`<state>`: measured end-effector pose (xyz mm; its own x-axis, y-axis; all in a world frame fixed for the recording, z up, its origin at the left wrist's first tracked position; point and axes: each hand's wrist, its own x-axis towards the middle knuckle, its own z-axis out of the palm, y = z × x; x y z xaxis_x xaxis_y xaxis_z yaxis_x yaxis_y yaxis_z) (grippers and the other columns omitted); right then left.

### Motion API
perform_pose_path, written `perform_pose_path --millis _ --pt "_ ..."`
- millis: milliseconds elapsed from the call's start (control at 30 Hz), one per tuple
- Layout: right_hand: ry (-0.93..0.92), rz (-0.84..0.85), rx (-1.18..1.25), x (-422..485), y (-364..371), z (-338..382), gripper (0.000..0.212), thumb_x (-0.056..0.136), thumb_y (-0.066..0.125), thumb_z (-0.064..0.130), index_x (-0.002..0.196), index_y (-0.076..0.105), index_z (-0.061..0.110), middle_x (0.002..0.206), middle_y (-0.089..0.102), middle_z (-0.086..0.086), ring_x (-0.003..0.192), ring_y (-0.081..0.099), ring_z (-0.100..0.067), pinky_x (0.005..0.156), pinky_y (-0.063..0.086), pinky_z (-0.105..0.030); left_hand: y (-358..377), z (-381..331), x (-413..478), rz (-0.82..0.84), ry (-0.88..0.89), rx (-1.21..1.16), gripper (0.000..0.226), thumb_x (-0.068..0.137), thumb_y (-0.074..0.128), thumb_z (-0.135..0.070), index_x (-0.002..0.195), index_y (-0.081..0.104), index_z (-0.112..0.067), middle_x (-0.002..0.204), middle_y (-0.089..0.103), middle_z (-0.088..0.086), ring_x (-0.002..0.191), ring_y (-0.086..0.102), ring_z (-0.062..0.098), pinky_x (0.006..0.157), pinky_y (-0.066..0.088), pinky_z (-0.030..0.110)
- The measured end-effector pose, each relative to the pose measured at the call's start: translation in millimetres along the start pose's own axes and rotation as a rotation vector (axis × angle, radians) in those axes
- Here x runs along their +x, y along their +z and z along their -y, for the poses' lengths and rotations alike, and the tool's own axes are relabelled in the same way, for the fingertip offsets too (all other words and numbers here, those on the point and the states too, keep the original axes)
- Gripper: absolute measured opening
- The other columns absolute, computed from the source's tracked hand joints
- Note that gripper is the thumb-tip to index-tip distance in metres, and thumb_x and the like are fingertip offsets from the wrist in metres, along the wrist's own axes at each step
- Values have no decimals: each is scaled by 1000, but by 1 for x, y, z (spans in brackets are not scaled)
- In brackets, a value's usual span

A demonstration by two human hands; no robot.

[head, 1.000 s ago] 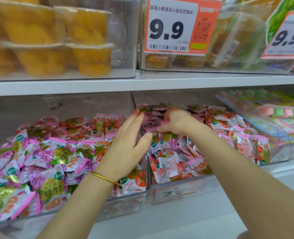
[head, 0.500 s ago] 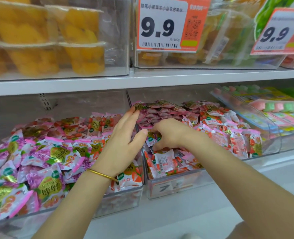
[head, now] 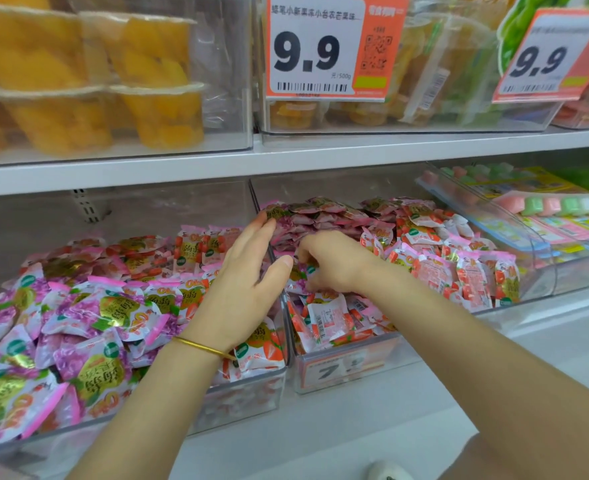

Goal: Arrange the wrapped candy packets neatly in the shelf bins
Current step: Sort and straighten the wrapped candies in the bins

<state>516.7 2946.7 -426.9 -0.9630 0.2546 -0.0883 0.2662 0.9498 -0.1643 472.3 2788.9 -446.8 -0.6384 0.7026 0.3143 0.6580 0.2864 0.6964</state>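
While the left hand (head: 241, 282) is held flat and empty against the left wall of the middle bin (head: 348, 372), the candy packets (head: 320, 216) are seen stacked toward the back of the shelf (head: 407, 410), just beyond the nearer right hand (head: 334, 261), whose curled fingers (head: 308, 249) are buried among loose ones, any grip being hidden.

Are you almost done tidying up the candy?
Partly. A neat purple stack sits at the back of the middle bin. The left hand is flat beside it; the right hand curls its fingers into loose packets in front. The left bin's pile looks jumbled.
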Motion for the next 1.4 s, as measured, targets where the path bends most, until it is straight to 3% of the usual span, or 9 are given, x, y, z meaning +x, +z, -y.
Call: perform_pose_path --millis 167,300,467,567,767,900,1033,1200,1400 --pt "-28 56 -40 4 2 -3 40 83 68 15 123 60 12 121 62 -9 106 60 -27 91 50 -38 -1 -1 -1 7 -5 -6 55 96 38 -36 147 18 -28 155 10 -15 135 6 -9 106 6 15" --pt "-16 3 11 -2 -11 -4 33 86 64 7 118 65 11 120 64 -7 108 60 -22 89 45 -23 -1 0 -1 15 -7 -6 56 96 37 -38 147 18 -29 155 9 -16 134 5 -11 106 6 15" --pt "-25 31 4 -37 -25 -1 16 84 67 25 90 74 12 83 70 0 75 64 -15 73 56 -34 0 2 0 15 -10 10 56 95 36 -40 147 18 -29 155 9 -16 132 4 -12 106 5 15" --pt "-31 187 -180 -45 -13 5 38 77 68 50 97 70 18 93 66 3 96 52 -17 79 49 -35 0 2 0 11 -11 3 56 96 36 -43 147 19 -28 155 9 -15 132 5 -11 107 5 16" --pt "-52 121 -103 -50 -13 1 30 74 76 35 70 49 22 79 53 3 85 47 -20 69 41 -32 1 4 -2 6 -9 6 58 95 35 -47 147 19 -28 155 9 -15 132 4 -11 107 5 17" --pt "-8 -135 279 -60 -21 -7 27 75 70 10 69 45 18 73 51 3 65 46 -14 57 37 -29 0 4 -1 6 -3 5 57 96 35 -46 147 19 -27 155 10 -14 132 5 -11 107 5 16" --pt "-11 -374 359 -61 -16 -5 22 79 62 8 85 44 19 86 57 -2 80 55 -24 69 47 -39 1 1 -1 1 -13 -3 63 91 31 -55 147 20 -28 155 11 -15 131 5 -12 106 4 14" --pt "-107 -199 233 -55 1 15 27 88 49 8 108 58 23 102 59 -1 96 57 -25 80 49 -42 1 2 -2 0 -16 -16 63 92 31 -54 147 20 -26 155 10 -14 134 5 -11 107 4 14" --pt "-92 20 180 -54 -2 17 38 80 61 47 90 71 12 94 65 -8 87 61 -24 79 52 -43 3 4 -1 -18 -13 -11 66 88 29 -57 147 21 -27 155 11 -16 135 6 -11 106 4 11"
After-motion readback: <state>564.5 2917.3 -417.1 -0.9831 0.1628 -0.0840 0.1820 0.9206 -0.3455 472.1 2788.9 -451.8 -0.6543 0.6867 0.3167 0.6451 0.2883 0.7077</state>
